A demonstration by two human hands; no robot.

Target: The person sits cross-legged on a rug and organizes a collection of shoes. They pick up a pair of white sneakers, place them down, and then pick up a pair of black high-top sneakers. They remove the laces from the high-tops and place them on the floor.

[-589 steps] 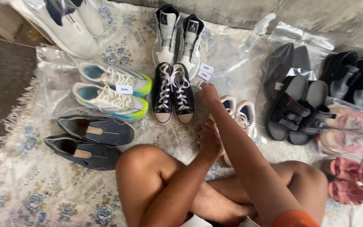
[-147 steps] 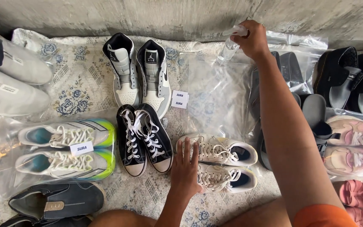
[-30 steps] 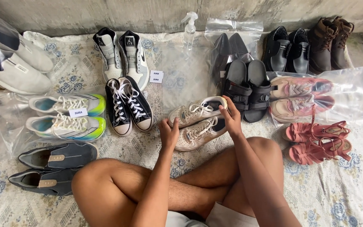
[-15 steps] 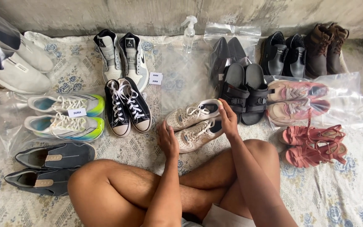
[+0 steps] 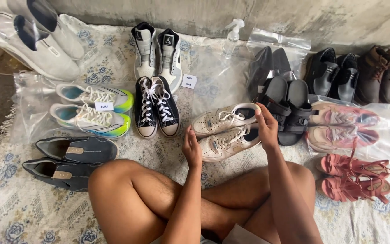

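left hand (image 5: 192,147) lies open, palm against the toe of the near cream sneaker (image 5: 224,143) on the floral sheet (image 5: 19,212), just right of the black canvas shoes (image 5: 155,106). right hand (image 5: 266,125) grips the heels of the cream pair. judgement: press toe and heel evenly to keep both shoes parallel, clear of the black sandals (image 5: 287,108) beside them.

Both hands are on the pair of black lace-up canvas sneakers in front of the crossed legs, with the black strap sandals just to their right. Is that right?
Not quite. The head view shows the left hand and right hand on the pair of cream low-top lace-up sneakers, not the black canvas pair, which stands untouched to their left. The black strap sandals are indeed just right of them.
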